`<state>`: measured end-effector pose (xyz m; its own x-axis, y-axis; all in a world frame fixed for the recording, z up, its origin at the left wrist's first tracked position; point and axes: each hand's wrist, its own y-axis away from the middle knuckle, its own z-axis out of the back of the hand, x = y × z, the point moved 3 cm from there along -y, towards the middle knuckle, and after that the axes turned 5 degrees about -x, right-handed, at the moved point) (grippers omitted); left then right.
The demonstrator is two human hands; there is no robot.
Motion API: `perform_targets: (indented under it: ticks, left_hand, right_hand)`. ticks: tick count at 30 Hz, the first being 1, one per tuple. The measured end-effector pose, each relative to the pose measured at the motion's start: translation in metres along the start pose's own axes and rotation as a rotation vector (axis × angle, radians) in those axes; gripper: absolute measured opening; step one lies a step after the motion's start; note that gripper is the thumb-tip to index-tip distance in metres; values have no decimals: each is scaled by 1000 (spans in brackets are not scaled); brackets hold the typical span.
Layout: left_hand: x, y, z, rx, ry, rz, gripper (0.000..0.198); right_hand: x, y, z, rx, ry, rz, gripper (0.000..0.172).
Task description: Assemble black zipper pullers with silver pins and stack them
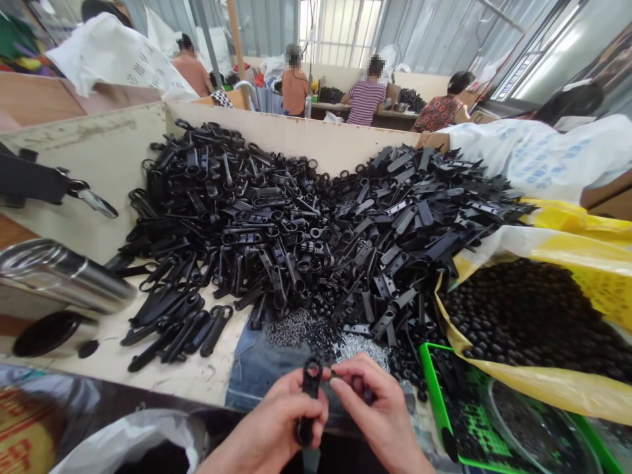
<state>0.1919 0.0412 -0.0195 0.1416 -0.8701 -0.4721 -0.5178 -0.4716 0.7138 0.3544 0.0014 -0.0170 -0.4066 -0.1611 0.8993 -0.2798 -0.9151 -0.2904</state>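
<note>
Upright in my left hand (276,415) is a black plastic handle-shaped part (311,383) with a ring at its top end. My fingers wrap round its lower half. Just right of the ring, my right hand (380,405) has thumb and forefinger pinched together on something too small to name. Another small dark piece seems to sit in the curled fingers of that hand. Beyond both hands lie small silver screws (363,349) and tiny dark metal bits (291,327) on a blue denim cloth (261,372).
A large heap of black plastic parts (276,224) fills the bench. Finished-looking handles (182,329) lie at left, near a steel flask (64,273). At right are a green basket (429,375) and a yellow-white sack (474,263) of black pieces. Several people sit in the background.
</note>
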Motion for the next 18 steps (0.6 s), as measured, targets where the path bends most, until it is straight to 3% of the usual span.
perform_targets:
  ticks: [2,5,8,14,18]
  left_hand:
    - [0,5,6,-11,-76,-71,52]
    - [3,9,16,-118,-172,-133,64]
    - [6,8,21,-139,-290,-176,55]
    - [3,1,17,-50,-500,-370,30]
    - [0,3,13,-113,-661,-401,27]
  right_hand:
    - [4,0,-4,63,12,40,6]
    - [8,0,-11,145,52,110,10]
    - [9,-1,-17,179,85,122,11]
    - [12,-2,-21,186,153,77,15]
    - [15,1,-24,141,190,62,17]
